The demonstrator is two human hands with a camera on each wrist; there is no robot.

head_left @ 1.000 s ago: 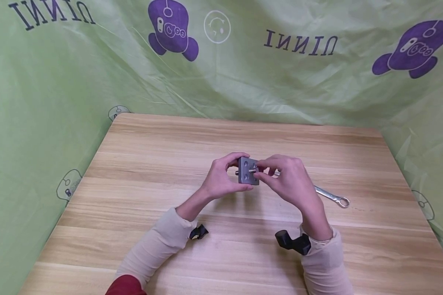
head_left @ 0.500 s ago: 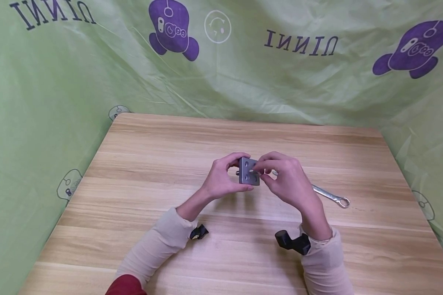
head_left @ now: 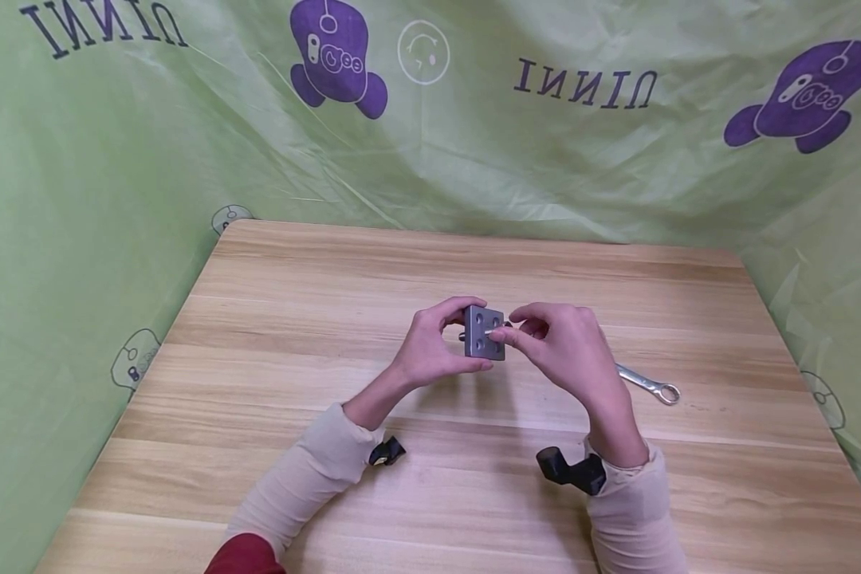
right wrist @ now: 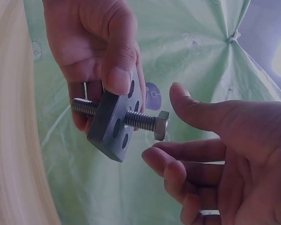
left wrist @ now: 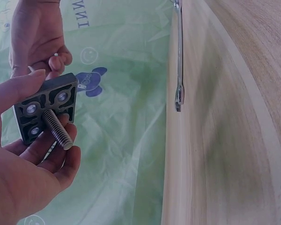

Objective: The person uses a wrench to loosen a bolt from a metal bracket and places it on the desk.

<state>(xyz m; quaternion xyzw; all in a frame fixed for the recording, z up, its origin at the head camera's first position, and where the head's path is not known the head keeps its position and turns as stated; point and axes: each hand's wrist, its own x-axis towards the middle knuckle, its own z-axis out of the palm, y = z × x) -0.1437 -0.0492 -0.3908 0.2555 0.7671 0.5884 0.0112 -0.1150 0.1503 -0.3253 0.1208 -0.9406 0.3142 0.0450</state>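
My left hand grips a small square grey plate by its edges, above the table, thumb on one edge and fingers on the opposite one. The plate has a round hole near each corner. Through its middle runs a silver hex bolt, its threads showing on both sides. The left wrist view shows the bolt's threaded end sticking out among the left fingers. Beside the bolt head my right hand is held with thumb and fingers spread apart; the right wrist view shows a gap between them and the head.
A combination wrench lies on the wooden table, partly hidden behind the right hand. A green printed curtain hangs behind and beside the table. Black camera mounts sit at both wrists.
My right fingers have shifted about the bolt head: the index finger swept over it and drew back, while the thumb went back and came forward again. Left hand and plate stay in place.
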